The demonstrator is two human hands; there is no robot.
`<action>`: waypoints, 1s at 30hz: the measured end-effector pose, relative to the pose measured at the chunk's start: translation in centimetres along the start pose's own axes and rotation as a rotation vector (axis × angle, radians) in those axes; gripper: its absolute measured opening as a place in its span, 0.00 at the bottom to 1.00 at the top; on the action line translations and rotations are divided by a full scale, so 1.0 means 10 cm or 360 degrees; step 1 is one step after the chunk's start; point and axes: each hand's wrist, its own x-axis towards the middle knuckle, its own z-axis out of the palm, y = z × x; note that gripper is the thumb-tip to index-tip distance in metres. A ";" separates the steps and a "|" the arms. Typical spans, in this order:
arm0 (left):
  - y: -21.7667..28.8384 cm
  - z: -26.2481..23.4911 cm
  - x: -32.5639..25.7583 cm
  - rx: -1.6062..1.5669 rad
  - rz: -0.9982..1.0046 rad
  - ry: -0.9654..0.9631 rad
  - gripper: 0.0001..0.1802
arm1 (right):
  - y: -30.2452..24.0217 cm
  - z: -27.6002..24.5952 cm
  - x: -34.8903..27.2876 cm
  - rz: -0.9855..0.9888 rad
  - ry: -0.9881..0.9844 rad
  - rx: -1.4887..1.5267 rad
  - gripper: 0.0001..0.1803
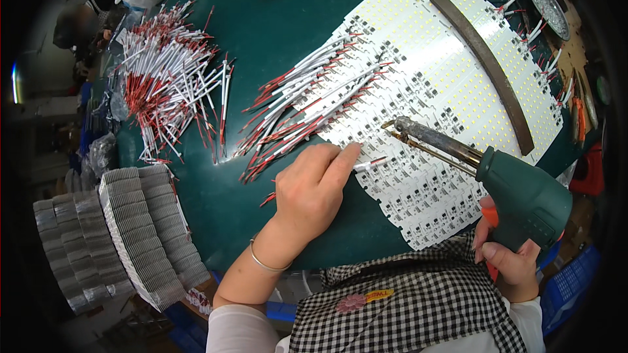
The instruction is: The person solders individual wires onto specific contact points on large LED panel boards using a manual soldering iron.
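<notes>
My left hand (313,186) is closed in a pinch at the near-left edge of the white LED circuit boards (484,85). A white wire end (370,164) shows beside its fingertips and a red end past its other side; the fingers hide the middle. My right hand (510,258) is wrapped round the handle of a green soldering gun (526,189) with an orange trigger. The gun's metal tip is over the boards, a little beyond my left fingertips. Rows of red-and-white wires (307,101) lie across the boards' left edge.
A loose pile of red-and-white wires (163,72) covers the table's left. Stacked grey-white boards (140,235) stand at the near left. A curved brown bar (487,65) rests on the boards. At the far right are a round metal dish (548,8) and orange-handled tools (578,117).
</notes>
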 end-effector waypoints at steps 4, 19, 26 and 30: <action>0.04 0.01 0.03 0.0005 -0.0108 -0.0006 0.19 | 0.01 0.02 0.02 -0.0015 0.0004 -0.0009 0.34; 0.05 0.10 -0.01 -0.0065 -0.0132 -0.0010 0.20 | 0.18 -0.08 0.09 -0.0258 -0.0311 -0.0140 0.34; 0.10 0.10 0.02 -0.0049 -0.0287 0.0075 0.20 | 0.17 -0.09 0.11 -0.0266 -0.0405 -0.0145 0.33; 0.11 0.10 0.03 0.0004 -0.0308 0.0004 0.19 | 0.13 -0.03 0.14 -0.0286 -0.0375 -0.0178 0.31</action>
